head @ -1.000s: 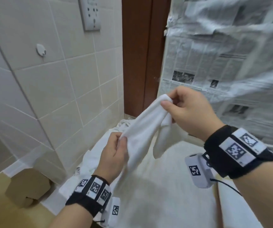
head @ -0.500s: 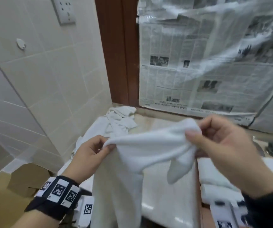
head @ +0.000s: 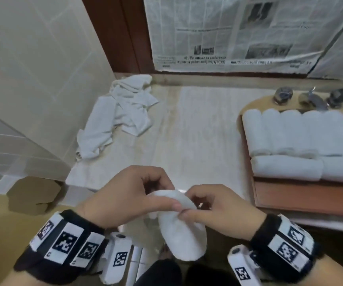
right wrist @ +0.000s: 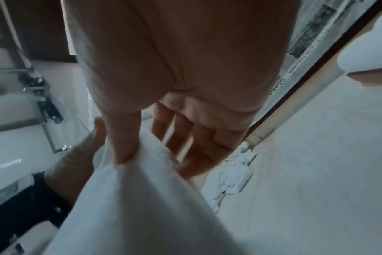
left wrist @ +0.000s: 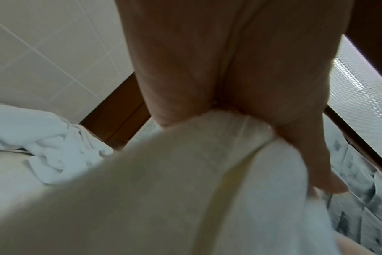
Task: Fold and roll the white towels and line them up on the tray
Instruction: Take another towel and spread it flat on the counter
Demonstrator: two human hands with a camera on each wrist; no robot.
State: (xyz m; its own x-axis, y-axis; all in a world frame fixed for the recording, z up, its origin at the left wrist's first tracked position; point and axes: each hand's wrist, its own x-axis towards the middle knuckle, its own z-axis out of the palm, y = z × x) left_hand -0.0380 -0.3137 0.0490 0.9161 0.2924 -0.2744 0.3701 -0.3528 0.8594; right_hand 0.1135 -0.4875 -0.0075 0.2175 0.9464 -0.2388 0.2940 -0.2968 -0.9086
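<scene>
A white towel (head: pixel 182 230) hangs in front of me, gathered at its top edge. My left hand (head: pixel 133 195) pinches that edge between thumb and fingers, and my right hand (head: pixel 209 209) pinches it right beside, the two hands touching. The left wrist view shows the towel (left wrist: pixel 185 181) held by my left hand (left wrist: pixel 240 112); the right wrist view shows the towel (right wrist: pixel 146 198) pinched by my right hand (right wrist: pixel 129 155). At the right a brown wooden tray (head: pixel 302 195) holds several rolled white towels (head: pixel 294 133). A heap of loose white towels (head: pixel 121 112) lies at the counter's far left.
A pale cloth covers the counter (head: pixel 197 129) between the heap and the tray. Dark tap fittings (head: pixel 310 98) stand behind the tray. Newspaper (head: pixel 238 32) covers the wall behind. A tiled wall (head: pixel 32 69) bounds the left; a cardboard box (head: pixel 32 195) sits below.
My hands came together and lower, bringing the towel's two held corners side by side; before, they held its edge spread apart. The view tilted down, showing the tray.
</scene>
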